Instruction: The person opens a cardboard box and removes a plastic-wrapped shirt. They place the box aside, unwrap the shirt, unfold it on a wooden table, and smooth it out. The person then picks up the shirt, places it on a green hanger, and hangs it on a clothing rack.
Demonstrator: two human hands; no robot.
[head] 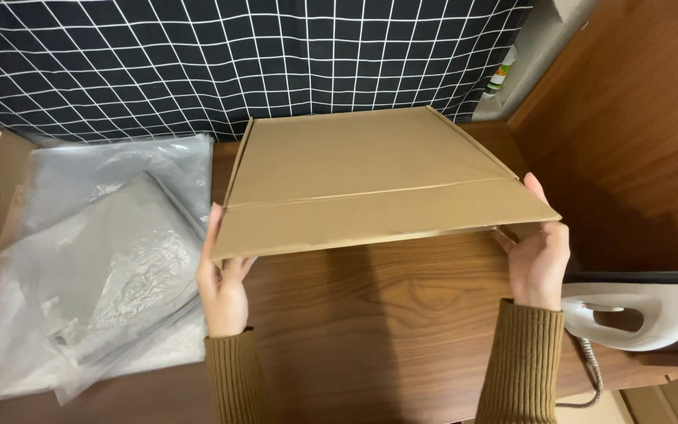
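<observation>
A: Quick pass on the head view. What do you have on the hands?

B: I see both on the cardboard box point(370, 180). Left hand point(221, 286) grips the near left corner of the front flap, fingers wrapped up the edge, thumb under. Right hand point(541, 255) pinches the near right corner, fingers on the flap's end. Both closed on the box, olive ribbed sleeves at the wrists.

A: Box position?

B: Flat brown mailer type, centre of the wooden bench point(386, 314). The near edge is lifted off the bench and throws a shadow on the wood below. I can't tell if the far edge rests on the bench. A crease runs across it left to right, with the front flap below the crease.

A: Open or shut?

B: Lid looks down over the body. I can't tell if it is tucked in.

A: Anything beside it?

B: Grey plastic bags point(96, 267) stacked flat on the left, just beside the left hand, not touching the box as far as I can see. White iron point(641, 314) at the right edge, near the right wrist, coiled cord point(590, 377) hanging below it. Black cloth with white grid point(237, 55) behind the box, across the top.
</observation>
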